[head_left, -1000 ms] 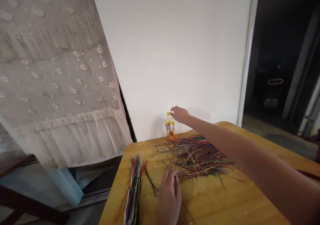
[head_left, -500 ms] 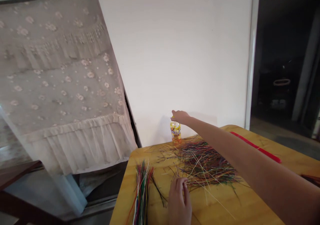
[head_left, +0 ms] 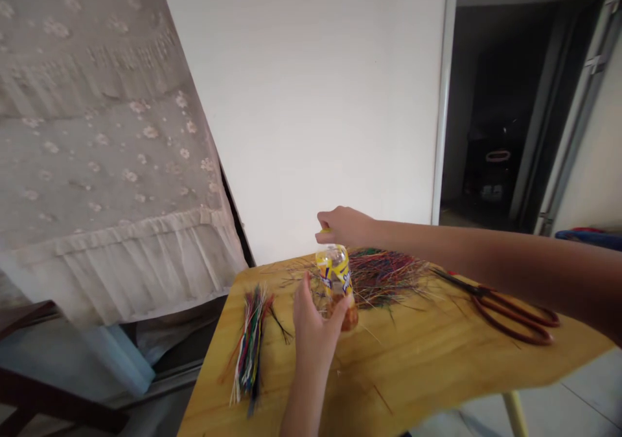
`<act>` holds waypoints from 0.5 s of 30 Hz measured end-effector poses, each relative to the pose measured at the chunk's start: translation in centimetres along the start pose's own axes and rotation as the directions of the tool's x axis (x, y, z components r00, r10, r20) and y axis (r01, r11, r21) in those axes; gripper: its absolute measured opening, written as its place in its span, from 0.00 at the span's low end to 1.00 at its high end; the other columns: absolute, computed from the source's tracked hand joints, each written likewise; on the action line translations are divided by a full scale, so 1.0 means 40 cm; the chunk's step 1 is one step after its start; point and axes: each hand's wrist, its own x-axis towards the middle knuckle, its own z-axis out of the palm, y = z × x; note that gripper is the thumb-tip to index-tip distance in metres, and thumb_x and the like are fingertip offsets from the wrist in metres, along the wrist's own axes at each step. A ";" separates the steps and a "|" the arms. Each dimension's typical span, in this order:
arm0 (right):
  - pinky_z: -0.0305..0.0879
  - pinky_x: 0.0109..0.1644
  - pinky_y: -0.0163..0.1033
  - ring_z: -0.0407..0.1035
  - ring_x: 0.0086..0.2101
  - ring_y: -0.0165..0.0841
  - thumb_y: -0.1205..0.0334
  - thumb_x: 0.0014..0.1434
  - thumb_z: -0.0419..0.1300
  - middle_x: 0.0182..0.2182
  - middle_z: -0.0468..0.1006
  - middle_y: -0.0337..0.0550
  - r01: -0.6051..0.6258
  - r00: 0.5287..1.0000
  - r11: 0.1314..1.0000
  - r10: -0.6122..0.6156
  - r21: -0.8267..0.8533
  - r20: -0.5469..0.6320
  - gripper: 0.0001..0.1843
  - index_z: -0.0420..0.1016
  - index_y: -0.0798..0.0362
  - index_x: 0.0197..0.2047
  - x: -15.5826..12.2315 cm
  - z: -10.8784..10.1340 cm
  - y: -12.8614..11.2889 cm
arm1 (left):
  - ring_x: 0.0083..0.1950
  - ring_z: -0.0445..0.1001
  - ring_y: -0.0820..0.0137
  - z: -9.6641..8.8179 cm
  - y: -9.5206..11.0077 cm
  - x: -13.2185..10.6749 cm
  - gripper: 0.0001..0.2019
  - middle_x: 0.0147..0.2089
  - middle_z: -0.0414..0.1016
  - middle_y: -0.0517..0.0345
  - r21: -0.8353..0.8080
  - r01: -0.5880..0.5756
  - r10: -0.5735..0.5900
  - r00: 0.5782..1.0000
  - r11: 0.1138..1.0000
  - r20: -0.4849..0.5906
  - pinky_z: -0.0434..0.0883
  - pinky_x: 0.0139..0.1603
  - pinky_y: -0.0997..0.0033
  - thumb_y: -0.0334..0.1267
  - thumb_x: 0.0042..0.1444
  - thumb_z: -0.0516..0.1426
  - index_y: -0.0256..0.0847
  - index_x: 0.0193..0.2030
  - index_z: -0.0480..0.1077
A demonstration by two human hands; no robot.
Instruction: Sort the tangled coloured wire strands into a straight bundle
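Note:
A clear plastic bottle (head_left: 335, 275) with a yellow label and some orange-brown drink in its base hangs slightly tilted over the table. My right hand (head_left: 344, 225) is closed round its yellow cap from above. In front of the bottle is my left hand (head_left: 315, 317), thumb and fingers spread to either side of it. The thumb overlaps the lower bottle; whether it touches cannot be made out. Behind the bottle lies a loose heap of coloured wires (head_left: 383, 275), and left of my hands a straighter bundle of wires (head_left: 251, 340).
Scissors (head_left: 515, 311) with reddish-brown handles lie on the right of the wooden table (head_left: 408, 366). A white wall (head_left: 311, 113) rises behind it. A lace curtain (head_left: 107, 139) hangs at the left and a dark doorway (head_left: 505, 100) opens at the right.
My right hand has brought the bottle from the back of the table toward me. My left hand has moved from beside the wire heap to the bottle. The view has turned right.

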 end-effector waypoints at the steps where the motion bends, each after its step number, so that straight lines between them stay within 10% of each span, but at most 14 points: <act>1: 0.51 0.24 0.35 0.59 0.22 0.30 0.52 0.51 0.53 0.23 0.70 0.43 0.008 1.000 1.000 -0.008 0.019 0.015 0.14 0.70 0.54 0.33 -0.031 0.001 -0.008 | 0.59 0.63 0.55 0.005 0.019 -0.014 0.38 0.57 0.65 0.41 -0.032 0.028 -0.026 0.999 0.999 0.032 0.59 0.60 0.51 0.46 0.46 0.62 0.37 0.62 0.53; 10: 0.48 0.24 0.34 0.55 0.20 0.27 0.52 0.59 0.52 0.19 0.65 0.37 0.203 0.973 0.976 -0.209 0.074 0.095 0.13 0.66 0.53 0.34 -0.189 -0.033 -0.015 | 0.35 0.75 0.62 -0.011 0.131 -0.100 0.17 0.33 0.76 0.54 -0.111 0.166 -0.143 0.971 0.980 0.189 0.71 0.39 0.64 0.41 0.42 0.63 0.38 0.39 0.68; 15: 0.53 0.26 0.34 0.60 0.23 0.29 0.51 0.62 0.50 0.24 0.70 0.40 0.317 0.939 0.945 -0.325 0.085 0.110 0.14 0.66 0.53 0.37 -0.239 -0.043 -0.005 | 0.39 0.75 0.61 -0.044 0.125 -0.122 0.16 0.37 0.78 0.52 -0.197 0.230 -0.140 0.911 0.953 0.388 0.71 0.42 0.63 0.41 0.41 0.63 0.38 0.38 0.70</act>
